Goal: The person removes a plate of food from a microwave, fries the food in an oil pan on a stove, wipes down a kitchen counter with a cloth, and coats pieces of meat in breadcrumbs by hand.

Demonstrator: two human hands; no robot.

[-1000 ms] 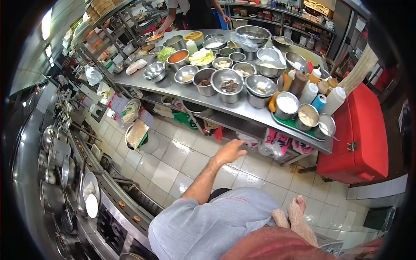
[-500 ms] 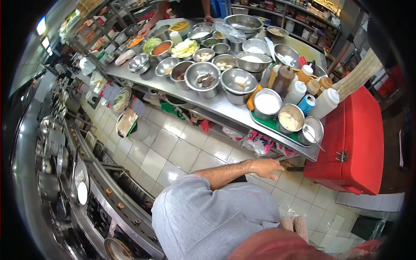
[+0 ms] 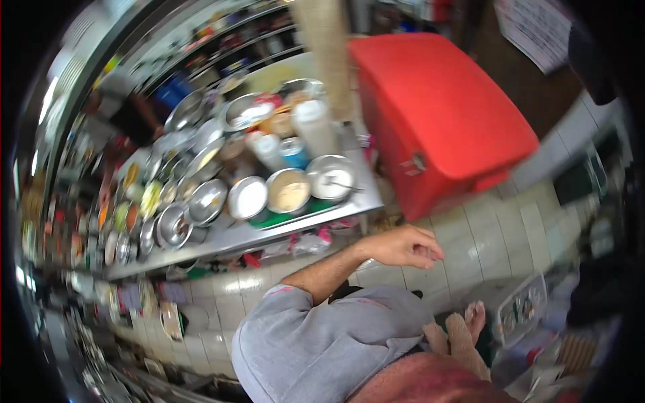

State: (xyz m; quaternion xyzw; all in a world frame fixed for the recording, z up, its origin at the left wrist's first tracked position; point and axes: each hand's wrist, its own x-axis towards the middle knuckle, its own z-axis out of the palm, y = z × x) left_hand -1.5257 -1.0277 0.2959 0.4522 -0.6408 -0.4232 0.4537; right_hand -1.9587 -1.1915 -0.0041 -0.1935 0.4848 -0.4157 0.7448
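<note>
My left hand [image 3: 406, 248] hangs over the tiled floor, in front of the steel table's corner and below the red cooler box. Its fingers are loosely bent, with a gap between them, and nothing shows in them. The nearest table items are a bowl of white powder with a spoon [image 3: 330, 178], a bowl of pale yellowish food [image 3: 289, 191] and a bowl of white contents [image 3: 248, 198], on a green tray [image 3: 272, 220]. My right hand is out of the frame.
The red cooler box [image 3: 440, 107] stands right of the steel table [image 3: 232, 236]. Squeeze bottles [image 3: 312, 124] and metal bowls crowd the tabletop. Another person [image 3: 124, 107] is behind it, at upper left. A clear plastic bin [image 3: 523, 309] sits at lower right.
The view has swung to the right, so the cooler box sits nearer the middle and the table has shifted left. My left hand has moved right relative to the table, its fingers now more bent.
</note>
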